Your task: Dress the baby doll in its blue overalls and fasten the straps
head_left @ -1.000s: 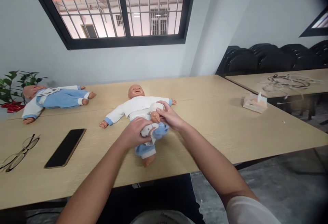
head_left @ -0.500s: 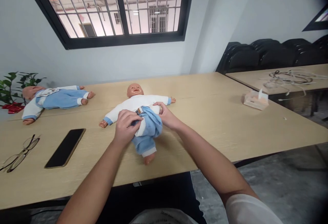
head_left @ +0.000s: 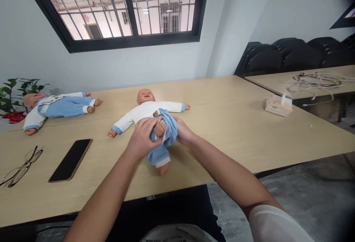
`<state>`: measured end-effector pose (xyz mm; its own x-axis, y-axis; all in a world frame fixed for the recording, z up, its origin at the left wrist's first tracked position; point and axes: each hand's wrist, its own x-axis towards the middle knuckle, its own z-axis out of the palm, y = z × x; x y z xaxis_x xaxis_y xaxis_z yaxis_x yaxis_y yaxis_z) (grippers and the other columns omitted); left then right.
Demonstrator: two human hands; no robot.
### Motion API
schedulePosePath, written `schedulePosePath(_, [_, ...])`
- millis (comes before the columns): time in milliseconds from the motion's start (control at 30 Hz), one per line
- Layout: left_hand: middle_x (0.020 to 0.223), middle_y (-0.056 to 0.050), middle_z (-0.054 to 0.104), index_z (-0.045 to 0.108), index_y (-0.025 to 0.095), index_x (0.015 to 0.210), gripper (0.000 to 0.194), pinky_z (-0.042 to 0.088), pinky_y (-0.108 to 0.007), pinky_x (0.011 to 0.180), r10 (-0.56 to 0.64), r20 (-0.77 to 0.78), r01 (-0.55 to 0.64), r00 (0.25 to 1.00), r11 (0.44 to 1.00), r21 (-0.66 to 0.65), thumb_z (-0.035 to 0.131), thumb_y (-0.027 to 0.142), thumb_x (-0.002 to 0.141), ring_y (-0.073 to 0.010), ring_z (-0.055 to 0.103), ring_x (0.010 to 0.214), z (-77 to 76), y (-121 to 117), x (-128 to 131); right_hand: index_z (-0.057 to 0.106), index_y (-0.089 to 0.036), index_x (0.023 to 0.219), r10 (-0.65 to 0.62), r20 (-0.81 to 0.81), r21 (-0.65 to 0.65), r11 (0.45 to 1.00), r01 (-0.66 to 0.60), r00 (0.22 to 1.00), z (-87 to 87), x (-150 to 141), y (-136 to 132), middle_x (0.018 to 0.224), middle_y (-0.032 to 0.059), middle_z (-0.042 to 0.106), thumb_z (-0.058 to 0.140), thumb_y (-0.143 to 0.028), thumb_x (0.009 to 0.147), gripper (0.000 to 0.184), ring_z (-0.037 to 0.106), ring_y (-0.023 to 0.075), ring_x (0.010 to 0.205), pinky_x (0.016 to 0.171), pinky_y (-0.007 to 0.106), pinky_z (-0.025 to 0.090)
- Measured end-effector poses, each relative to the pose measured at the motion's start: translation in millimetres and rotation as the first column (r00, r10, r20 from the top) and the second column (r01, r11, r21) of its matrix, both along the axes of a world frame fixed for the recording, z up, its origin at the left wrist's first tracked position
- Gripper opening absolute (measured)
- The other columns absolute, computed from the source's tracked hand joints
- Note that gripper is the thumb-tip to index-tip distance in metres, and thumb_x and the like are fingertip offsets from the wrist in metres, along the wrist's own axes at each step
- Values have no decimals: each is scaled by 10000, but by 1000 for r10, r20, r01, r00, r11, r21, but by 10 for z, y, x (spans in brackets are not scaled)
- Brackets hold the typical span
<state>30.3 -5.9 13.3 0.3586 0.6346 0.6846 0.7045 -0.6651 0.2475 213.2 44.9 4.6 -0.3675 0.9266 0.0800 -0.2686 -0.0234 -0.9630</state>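
Though supine, doll (head_left: 146, 111) head toward window (head_left: 124, 9).

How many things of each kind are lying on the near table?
Dolls: 2, a near doll and a far doll
Phone: 1
Glasses: 1
Tissue box: 1
Total: 5

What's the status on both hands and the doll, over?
Left hand and right hand both gripping the blue trousers bunched at the doll's waist. One bare foot poking out. Phone lies well left, nothing obstructing.
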Motion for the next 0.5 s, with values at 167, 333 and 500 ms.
schedulePosePath(167, [1173,-108,692,600,197,1231,456,467,-471,1043,73,91,-73,993,997,-11,715,395,837,-308,607,1150,-26,26,-7,679,-231,1227,193,-90,-19,980,-196,977,35,118,76,1236,75,725,444,-744,939,633,635,278,1232,1068,452,500])
schedulePosePath(333, [1136,-102,694,603,197,1159,344,494,-456,993,47,217,-48,975,999,-1,644,410,891,-284,626,1100,-9,12,-44,677,-242,1250,218,118,154,960,-234,969,120,375,162,1274,50,709,774,-581,821,556,644,257,1196,1029,389,517])
schedulePosePath(500, [1147,-109,673,616,204,1104,330,513,-462,979,-42,257,-3,966,985,171,644,437,872,-279,629,1096,18,-61,18,716,-197,1182,149,95,211,963,-166,984,3,387,314,1229,87,730,796,-531,805,510,658,252,1135,1023,396,509])
